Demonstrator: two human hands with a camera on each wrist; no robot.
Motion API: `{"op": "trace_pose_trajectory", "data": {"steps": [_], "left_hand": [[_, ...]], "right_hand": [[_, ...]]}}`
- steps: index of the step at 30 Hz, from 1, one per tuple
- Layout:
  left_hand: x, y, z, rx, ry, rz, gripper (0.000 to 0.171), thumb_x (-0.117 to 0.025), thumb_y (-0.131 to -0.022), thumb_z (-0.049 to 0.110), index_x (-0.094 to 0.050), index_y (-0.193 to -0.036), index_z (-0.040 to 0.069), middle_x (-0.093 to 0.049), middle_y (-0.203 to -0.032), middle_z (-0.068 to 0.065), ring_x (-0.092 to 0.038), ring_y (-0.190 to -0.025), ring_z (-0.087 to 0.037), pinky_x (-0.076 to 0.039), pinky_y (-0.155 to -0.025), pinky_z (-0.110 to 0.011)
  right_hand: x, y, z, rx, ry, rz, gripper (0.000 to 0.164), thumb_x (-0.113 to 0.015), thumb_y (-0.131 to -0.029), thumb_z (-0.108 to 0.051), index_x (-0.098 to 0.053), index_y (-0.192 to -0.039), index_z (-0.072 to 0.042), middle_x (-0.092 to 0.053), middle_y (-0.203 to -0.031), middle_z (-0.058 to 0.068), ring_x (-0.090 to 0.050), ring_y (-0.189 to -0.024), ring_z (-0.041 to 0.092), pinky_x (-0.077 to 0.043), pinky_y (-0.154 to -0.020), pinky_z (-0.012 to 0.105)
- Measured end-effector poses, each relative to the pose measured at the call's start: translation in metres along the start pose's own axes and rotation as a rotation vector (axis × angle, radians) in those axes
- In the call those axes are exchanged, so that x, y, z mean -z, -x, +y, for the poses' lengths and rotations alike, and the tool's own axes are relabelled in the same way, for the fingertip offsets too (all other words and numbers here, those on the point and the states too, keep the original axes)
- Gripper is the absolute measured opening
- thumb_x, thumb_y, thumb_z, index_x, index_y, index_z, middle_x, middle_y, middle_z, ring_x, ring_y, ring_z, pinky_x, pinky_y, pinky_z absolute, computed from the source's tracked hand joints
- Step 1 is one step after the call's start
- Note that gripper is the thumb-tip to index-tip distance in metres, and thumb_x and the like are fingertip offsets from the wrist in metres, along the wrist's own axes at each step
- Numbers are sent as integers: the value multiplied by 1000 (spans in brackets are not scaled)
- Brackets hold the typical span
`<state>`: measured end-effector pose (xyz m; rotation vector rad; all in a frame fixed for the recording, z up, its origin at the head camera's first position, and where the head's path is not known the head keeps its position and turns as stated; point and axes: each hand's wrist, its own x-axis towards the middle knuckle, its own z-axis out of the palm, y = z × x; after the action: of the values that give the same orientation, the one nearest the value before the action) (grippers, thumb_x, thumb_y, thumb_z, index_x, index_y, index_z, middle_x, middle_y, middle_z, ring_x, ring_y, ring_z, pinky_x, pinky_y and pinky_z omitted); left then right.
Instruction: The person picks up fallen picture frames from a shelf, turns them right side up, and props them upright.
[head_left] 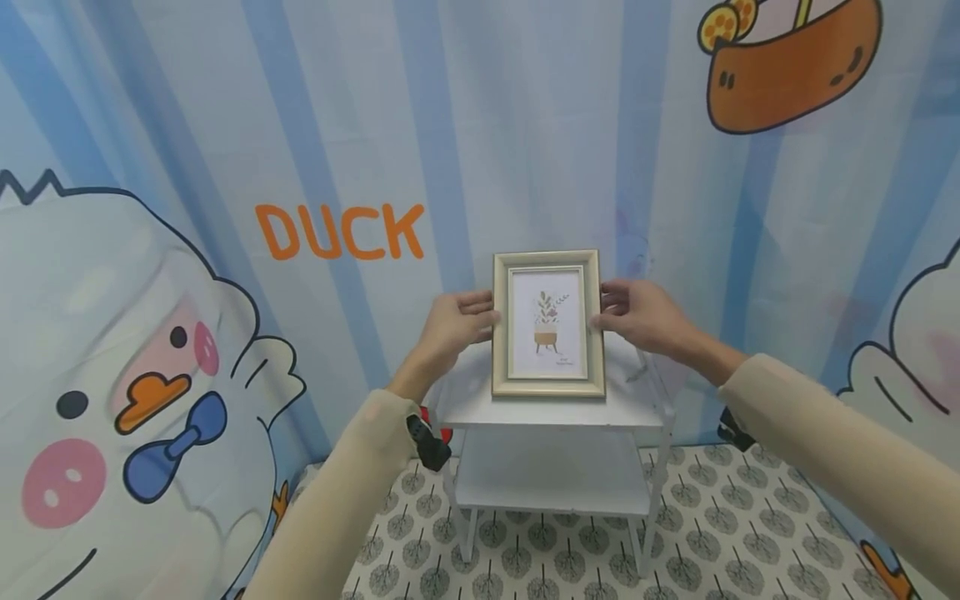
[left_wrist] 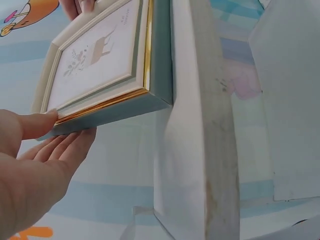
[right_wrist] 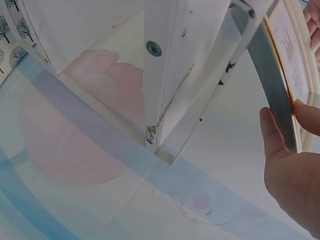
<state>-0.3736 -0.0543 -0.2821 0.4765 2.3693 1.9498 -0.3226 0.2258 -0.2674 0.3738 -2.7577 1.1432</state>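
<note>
A picture frame (head_left: 548, 387) with a pale gold border stands nearly upright on the top of a small white shelf stand (head_left: 480, 414). Inside it is a print (head_left: 547, 325) of a potted plant on legs. My left hand (head_left: 452, 323) pinches the frame's left edge, thumb at the front and fingers behind, as the left wrist view shows. On the opposite edge my right hand (head_left: 643, 318) grips likewise; in the right wrist view its thumb lies on the front and a finger (right_wrist: 272, 131) on the grey-green back side.
The stand has a lower shelf (head_left: 551, 471) and thin white legs. Behind it hangs a blue-striped curtain (head_left: 525, 125) with cartoon ducks and orange lettering. A tree-patterned floor covering (head_left: 517, 558) lies below. Something red (head_left: 446, 435) shows beside the stand's left side.
</note>
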Motion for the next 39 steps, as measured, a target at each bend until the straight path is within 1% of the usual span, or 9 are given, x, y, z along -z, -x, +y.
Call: {"op": "trace_pose_trajectory", "data": {"steps": [4,7,13,22,25,28,31,35,39], "left_hand": [[5,0,0,-20,36,-12,52,-67,-102,9,-53,-151,-1,-62,-149,-21,-65,-135,-32,-61,-103,-38],[8,2,0,-33,41,-26,52,-67,-102,9,-53,-151,-1,-62,-149,-21,-66,-134,-32,-61,-102,-37],[12,5,2,-57,29,-39,53,-69,-101,8,-53,-152,1,-62,-150,-19,-67,-133,-32,-61,-101,-35],[16,11,6,-99,-10,-52,55,-72,-100,8,-54,-151,3,-65,-147,-17,-69,-129,-31,-61,-100,-32],[17,12,7,-111,-29,-50,54,-73,-99,8,-55,-150,3,-66,-146,-16,-71,-127,-31,-61,-101,-35],[18,12,7,-124,-39,-48,54,-74,-98,7,-57,-149,3,-66,-145,-16,-71,-127,-31,-60,-104,-40],[19,14,7,-129,-52,-45,54,-75,-97,8,-58,-149,4,-67,-144,-15,-70,-128,-30,-59,-106,-42],[21,17,8,-128,-81,-39,54,-77,-97,10,-60,-148,7,-69,-143,-12,-70,-130,-27,-59,-107,-41],[23,20,9,-121,-111,-31,54,-78,-96,13,-61,-147,10,-69,-144,-10,-67,-134,-26,-56,-111,-41]], "right_hand": [[2,1,0,0,-47,3,67,-67,-104,-17,-37,-159,6,-58,-149,30,-58,-139,46,-52,-113,55],[2,1,0,0,-66,6,66,-67,-103,-15,-38,-158,5,-58,-148,29,-58,-139,45,-52,-114,55],[3,3,-1,19,-89,38,65,-70,-101,-12,-40,-155,5,-58,-147,28,-58,-138,46,-51,-114,55],[5,11,-5,60,-107,67,62,-74,-98,-12,-44,-150,5,-58,-145,26,-60,-135,44,-53,-113,53],[5,12,-6,74,-109,75,62,-74,-97,-11,-45,-149,4,-59,-144,25,-61,-134,43,-54,-112,53],[5,13,-6,88,-114,84,61,-75,-96,-10,-46,-148,4,-60,-142,25,-62,-132,43,-55,-111,52],[5,14,-5,98,-117,93,60,-76,-96,-9,-47,-146,4,-61,-140,25,-63,-131,43,-56,-110,52],[5,15,-6,108,-105,107,57,-77,-95,-9,-50,-144,4,-62,-138,24,-64,-129,42,-57,-108,52],[4,18,-9,123,-82,120,54,-77,-95,-9,-52,-141,3,-64,-136,24,-66,-127,42,-58,-106,51]]}}
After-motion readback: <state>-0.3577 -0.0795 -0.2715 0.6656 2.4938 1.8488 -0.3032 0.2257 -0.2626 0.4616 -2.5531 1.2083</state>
